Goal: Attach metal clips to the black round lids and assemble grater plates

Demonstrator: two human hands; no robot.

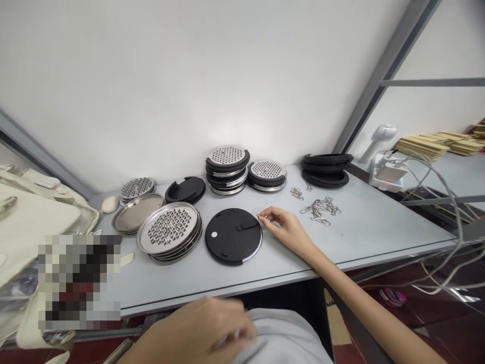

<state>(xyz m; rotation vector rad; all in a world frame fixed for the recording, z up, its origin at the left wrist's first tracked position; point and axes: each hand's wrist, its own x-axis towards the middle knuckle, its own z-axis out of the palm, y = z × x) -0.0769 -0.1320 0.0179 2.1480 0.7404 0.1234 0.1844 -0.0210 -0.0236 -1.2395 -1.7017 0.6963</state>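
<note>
A round black disc [227,237] lies flat near the table's front edge, with a strap-like piece on top, a white dot and a bright metal rim at its lower right. At the disc's right edge is my right hand [282,227], thumb and fingers pinched together; a small bright bit shows at the fingertips, too small to name. My left hand [208,328] is low in front of the table, over my lap. Its fingers are curled and slightly blurred, with a shiny spot between them that I cannot make out.
Metal grater plates [168,230] are stacked left of the disc, beside plain metal trays [138,212]. Behind stand stacked black-rimmed graters [227,156] and black rings [328,162]. Small metal clips [322,206] lie right. A scanner [382,134] and cables [450,197] are far right.
</note>
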